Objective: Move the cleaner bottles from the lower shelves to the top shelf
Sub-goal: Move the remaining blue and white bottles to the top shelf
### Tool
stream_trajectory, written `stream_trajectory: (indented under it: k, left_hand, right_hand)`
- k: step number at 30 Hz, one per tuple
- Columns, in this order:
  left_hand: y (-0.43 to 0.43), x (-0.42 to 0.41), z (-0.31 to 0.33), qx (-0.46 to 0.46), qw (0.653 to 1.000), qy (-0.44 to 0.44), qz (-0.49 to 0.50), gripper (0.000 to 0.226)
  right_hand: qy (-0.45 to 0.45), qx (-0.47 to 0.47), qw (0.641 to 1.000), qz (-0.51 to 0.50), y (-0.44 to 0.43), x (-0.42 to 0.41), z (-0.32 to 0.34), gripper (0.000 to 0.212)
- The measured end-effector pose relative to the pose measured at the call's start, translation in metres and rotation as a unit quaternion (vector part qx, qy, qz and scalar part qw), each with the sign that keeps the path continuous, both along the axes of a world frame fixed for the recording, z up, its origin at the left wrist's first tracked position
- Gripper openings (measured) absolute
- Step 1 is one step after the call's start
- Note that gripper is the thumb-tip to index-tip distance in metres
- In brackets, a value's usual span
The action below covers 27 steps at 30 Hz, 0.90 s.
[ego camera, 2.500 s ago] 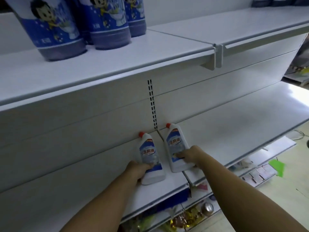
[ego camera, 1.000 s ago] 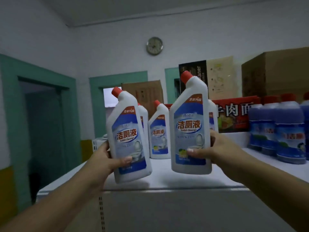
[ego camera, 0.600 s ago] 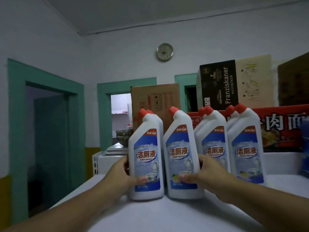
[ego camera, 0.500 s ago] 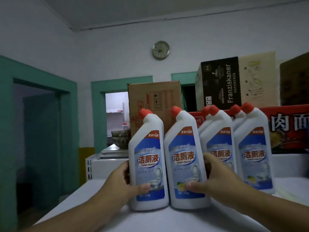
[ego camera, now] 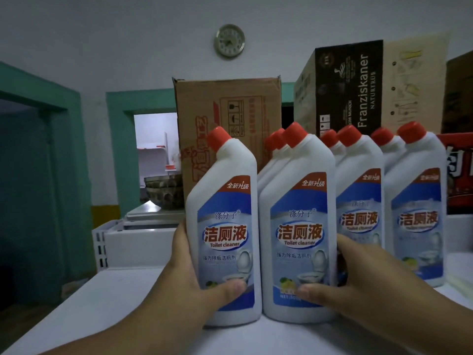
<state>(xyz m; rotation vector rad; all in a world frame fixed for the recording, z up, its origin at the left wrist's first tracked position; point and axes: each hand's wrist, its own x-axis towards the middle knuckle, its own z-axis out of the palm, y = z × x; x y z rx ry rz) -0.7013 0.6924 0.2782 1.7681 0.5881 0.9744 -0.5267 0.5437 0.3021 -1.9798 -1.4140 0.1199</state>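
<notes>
Two white toilet-cleaner bottles with red caps and blue labels stand upright side by side on the white top shelf [ego camera: 107, 303]. My left hand [ego camera: 189, 280] grips the left bottle [ego camera: 225, 201], thumb across its label. My right hand [ego camera: 358, 285] grips the right bottle [ego camera: 297, 201] the same way. Several identical bottles [ego camera: 414, 201] stand in rows to the right and behind, the nearest right beside my right hand's bottle. The lower shelves are out of view.
Behind the bottles stand a brown cardboard box [ego camera: 230, 111], a black-and-tan Franziskaner box [ego camera: 358, 85] and a red carton [ego camera: 458, 175]. A clock [ego camera: 229, 40] hangs on the wall. Green door frames lie at the left, beyond the shelf's left end.
I lifted both bottles from the lower shelf up to the top shelf and set them down beside the row there. Over the last half second the view came closer; both hands keep their grip.
</notes>
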Motion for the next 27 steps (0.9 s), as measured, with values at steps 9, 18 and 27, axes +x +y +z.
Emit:
stream_trajectory:
  k: [9, 18, 27]
  left_hand:
    - [0.015, -0.007, 0.001, -0.053, 0.993, 0.015, -0.100, 0.112]
    - [0.022, -0.007, -0.004, -0.016, 0.992, 0.049, -0.111, 0.118]
    - [0.026, -0.009, -0.007, 0.012, 0.993, 0.044, -0.111, 0.114]
  right_hand:
    - [-0.042, -0.035, 0.999, 0.000, -0.005, 0.007, -0.002, 0.060]
    - [-0.010, -0.031, 0.999, 0.018, -0.007, 0.012, -0.003, 0.046]
    - [0.012, -0.026, 1.000, 0.004, -0.008, 0.012, -0.006, 0.052]
